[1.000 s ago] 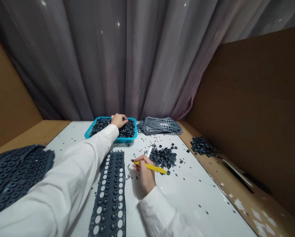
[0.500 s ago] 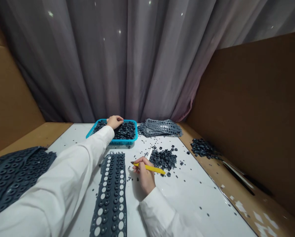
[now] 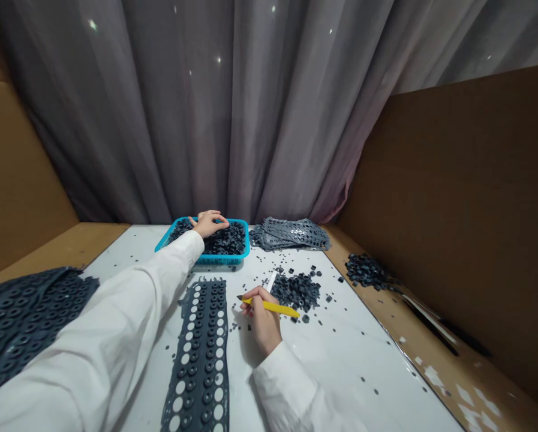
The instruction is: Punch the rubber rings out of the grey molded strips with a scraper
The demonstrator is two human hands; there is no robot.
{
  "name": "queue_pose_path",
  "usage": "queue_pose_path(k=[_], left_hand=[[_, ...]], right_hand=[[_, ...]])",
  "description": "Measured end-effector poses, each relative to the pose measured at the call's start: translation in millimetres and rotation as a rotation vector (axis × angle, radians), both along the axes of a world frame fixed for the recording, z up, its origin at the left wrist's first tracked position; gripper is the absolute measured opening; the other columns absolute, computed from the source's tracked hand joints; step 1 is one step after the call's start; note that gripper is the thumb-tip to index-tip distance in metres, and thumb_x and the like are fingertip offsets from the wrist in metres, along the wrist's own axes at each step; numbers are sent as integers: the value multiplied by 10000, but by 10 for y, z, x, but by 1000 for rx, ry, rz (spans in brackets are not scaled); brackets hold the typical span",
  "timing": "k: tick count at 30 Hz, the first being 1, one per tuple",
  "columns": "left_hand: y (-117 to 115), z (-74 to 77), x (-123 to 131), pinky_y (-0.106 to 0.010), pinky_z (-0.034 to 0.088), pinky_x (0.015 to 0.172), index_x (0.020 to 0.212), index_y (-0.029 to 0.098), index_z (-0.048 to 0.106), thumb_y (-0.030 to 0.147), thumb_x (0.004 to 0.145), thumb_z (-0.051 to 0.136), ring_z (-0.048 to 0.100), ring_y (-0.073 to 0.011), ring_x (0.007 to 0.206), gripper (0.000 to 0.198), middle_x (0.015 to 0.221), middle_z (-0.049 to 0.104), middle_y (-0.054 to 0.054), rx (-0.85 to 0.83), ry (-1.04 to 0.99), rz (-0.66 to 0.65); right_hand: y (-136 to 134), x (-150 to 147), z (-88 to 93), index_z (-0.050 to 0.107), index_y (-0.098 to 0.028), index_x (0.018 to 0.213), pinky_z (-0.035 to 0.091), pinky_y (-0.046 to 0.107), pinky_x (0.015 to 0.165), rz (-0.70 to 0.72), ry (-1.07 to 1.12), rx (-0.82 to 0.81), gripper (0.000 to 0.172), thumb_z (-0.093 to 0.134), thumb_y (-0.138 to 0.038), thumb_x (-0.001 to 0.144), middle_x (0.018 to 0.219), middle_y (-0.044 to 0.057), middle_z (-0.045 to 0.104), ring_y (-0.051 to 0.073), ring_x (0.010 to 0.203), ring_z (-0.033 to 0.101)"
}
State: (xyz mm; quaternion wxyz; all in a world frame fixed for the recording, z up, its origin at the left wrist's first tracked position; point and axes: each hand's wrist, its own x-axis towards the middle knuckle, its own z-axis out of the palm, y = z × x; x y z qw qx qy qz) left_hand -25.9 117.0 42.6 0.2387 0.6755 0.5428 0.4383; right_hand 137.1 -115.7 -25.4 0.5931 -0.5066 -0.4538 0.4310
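My left hand [image 3: 209, 224] is over the blue plastic basket [image 3: 224, 260], which is full of small dark rubber pieces [image 3: 226, 241]. Its thumb and forefinger are pinched together; what they hold, if anything, is too small to make out. My right hand [image 3: 265, 321] grips a yellow pen-shaped tool with a dark pointed tip [image 3: 277, 308], above the white tabletop. Left of that hand lies a dark rubber sheet [image 3: 201, 354] with rows of raised rings and white round openings along both sides. A white strip [image 3: 272, 281] shows just behind the right hand.
Loose dark pieces [image 3: 298, 291] are heaped right of the sheet, with specks scattered around. Flat punched sheets [image 3: 293, 233] are stacked at the back. More ringed sheets [image 3: 26, 324] lie at left. Another dark pile [image 3: 367, 270] rests beside the right cardboard wall [image 3: 466, 192].
Over the basket, my left hand has shifted slightly and its fingers have spread a little, thumb and forefinger still together. My right hand keeps the yellow tool almost in place.
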Motion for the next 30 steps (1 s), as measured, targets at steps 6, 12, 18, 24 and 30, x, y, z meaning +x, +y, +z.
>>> queue_pose_path(k=[6, 12, 18, 24, 30], left_hand=[[-86, 98, -1, -332, 433, 845, 711, 167, 672, 378, 562, 764, 567, -207, 895, 274, 906, 641, -56, -46, -353, -86], [-740, 251, 89, -209, 440, 551, 865, 182, 602, 421, 735, 651, 542, -85, 599, 276, 773, 612, -8, -203, -721, -251], [-1622, 411, 130, -209, 474, 544, 839, 184, 586, 273, 726, 710, 591, -102, 655, 189, 819, 641, -2, -611, -1215, -567], [-1883, 395, 111, -232, 462, 585, 897, 213, 609, 393, 669, 745, 557, -102, 641, 321, 793, 638, 2, -585, -1080, -606], [-1138, 79, -68, -383, 383, 855, 819, 192, 669, 337, 702, 690, 534, -217, 885, 188, 861, 668, -55, 128, -40, -294]], right_hand=[[-15, -3, 22, 574, -184, 648, 389, 236, 520, 7, -1, -21, 191, 410, -205, 744, 555, 17, 587, 132, 524, 521], [-26, 1, 63, 579, -178, 651, 388, 237, 511, 12, 13, -16, 203, 408, -224, 749, 570, 29, 600, 133, 522, 526], [-37, -8, 86, 588, -170, 655, 389, 237, 508, 16, 20, -9, 199, 420, -223, 747, 568, 35, 613, 135, 520, 528], [-59, -2, 68, 592, -171, 653, 399, 236, 516, 29, 26, 0, 193, 433, -221, 750, 576, 33, 619, 131, 526, 534], [-13, -3, 78, 590, -175, 662, 415, 253, 520, 36, 24, -19, 191, 428, -235, 742, 581, 25, 617, 133, 514, 534]])
